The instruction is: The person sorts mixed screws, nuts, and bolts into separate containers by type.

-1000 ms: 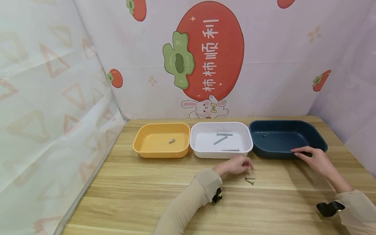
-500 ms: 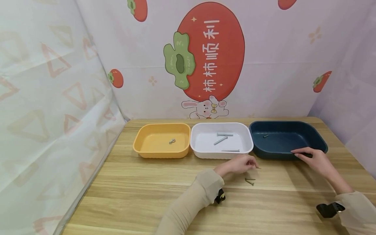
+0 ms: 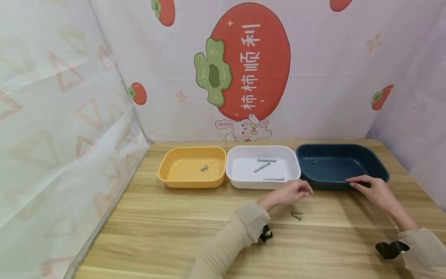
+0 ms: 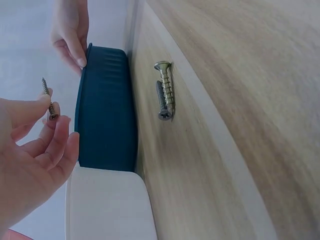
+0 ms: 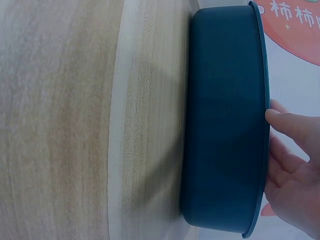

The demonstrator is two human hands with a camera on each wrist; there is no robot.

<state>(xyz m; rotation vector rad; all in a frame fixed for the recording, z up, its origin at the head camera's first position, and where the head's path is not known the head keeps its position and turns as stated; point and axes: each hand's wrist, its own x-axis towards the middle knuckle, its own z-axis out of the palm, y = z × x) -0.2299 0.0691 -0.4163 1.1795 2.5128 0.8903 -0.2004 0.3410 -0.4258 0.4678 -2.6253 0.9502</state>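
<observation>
My left hand pinches a small brass screw between thumb and forefinger, lifted above the table just in front of the gap between the white tray and the dark blue tray. Two more screws lie side by side on the wood just below that hand. My right hand rests with its fingers on the blue tray's near rim. One small screw lies inside the blue tray.
A yellow tray at the left holds two small washers. The white tray holds three long bolts. All three trays stand in a row at the back of the wooden table, against a printed backdrop.
My left hand has risen from the table with one screw and moved right and away, toward the blue tray. The right hand has stayed on the blue tray's rim.
</observation>
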